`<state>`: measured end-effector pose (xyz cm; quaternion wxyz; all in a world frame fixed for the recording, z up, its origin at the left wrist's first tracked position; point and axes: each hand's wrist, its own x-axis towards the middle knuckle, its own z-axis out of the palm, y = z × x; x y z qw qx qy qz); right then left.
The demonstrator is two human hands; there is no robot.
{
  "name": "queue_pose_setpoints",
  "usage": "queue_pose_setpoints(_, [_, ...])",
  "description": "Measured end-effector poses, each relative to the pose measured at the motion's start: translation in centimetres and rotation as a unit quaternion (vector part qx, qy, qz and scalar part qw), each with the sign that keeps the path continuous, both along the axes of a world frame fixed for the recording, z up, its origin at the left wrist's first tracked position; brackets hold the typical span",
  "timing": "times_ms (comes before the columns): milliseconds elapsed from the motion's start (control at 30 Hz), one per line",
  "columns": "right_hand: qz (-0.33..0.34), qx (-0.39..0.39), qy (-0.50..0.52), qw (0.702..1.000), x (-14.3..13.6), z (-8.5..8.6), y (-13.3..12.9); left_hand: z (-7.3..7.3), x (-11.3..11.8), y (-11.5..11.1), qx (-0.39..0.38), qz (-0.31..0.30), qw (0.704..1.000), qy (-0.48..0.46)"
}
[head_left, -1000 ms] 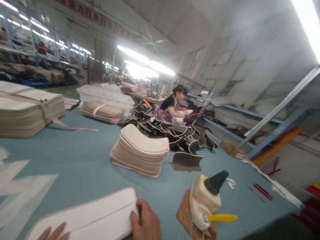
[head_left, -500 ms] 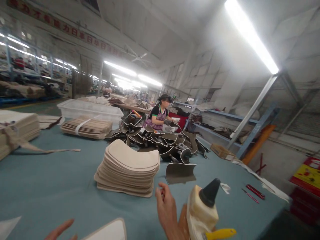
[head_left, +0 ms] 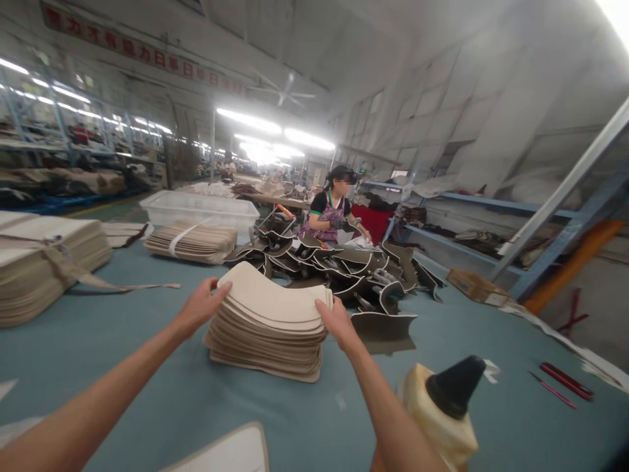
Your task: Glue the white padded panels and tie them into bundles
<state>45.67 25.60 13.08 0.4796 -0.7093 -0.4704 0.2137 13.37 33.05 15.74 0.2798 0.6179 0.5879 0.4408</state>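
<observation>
A stack of curved beige pieces (head_left: 265,341) lies on the teal table (head_left: 162,387). My left hand (head_left: 204,300) pinches the top pieces at the stack's upper left corner, thumb on top. At the right corner my right hand (head_left: 335,317) grips the same top pieces between thumb and fingers. How many pieces are gripped cannot be made out. A white piece with a beige border (head_left: 236,452) lies at the near edge. Beside my right forearm stands a yellowish bottle with a black cone cap (head_left: 455,387).
Dark white-edged pieces (head_left: 344,269) are heaped behind the stack; a person (head_left: 329,210) works beyond. Tied beige bundles (head_left: 191,242) and a clear bin (head_left: 196,210) lie left. Red tools (head_left: 565,381) and a cardboard box (head_left: 474,287) are right.
Both hands have moved forward to the stack and taken hold of its top pieces at the two corners. The view has shifted, and my right hand has left the bottle's side.
</observation>
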Motion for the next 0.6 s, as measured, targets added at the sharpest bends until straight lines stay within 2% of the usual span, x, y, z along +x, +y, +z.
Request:
queue_pose_setpoints(100, [0.003,-0.009,-0.017,1.000,-0.1,-0.1,-0.2,-0.3,0.8,0.8,-0.011,-0.040,0.999,0.012])
queue_pose_setpoints(267, [0.021,0.006,-0.044,0.999,-0.2,0.5,-1.0,-0.4,1.5,0.8,-0.022,-0.053,0.998,-0.002])
queue_pose_setpoints(433, [0.032,0.023,-0.045,0.998,-0.5,0.8,-1.3,0.6,1.7,0.3,-0.032,-0.051,0.998,-0.024])
queue_pose_setpoints(600, [0.013,0.034,-0.039,0.999,-1.2,0.7,-1.7,2.0,1.7,-0.3,-0.053,-0.055,0.995,-0.061])
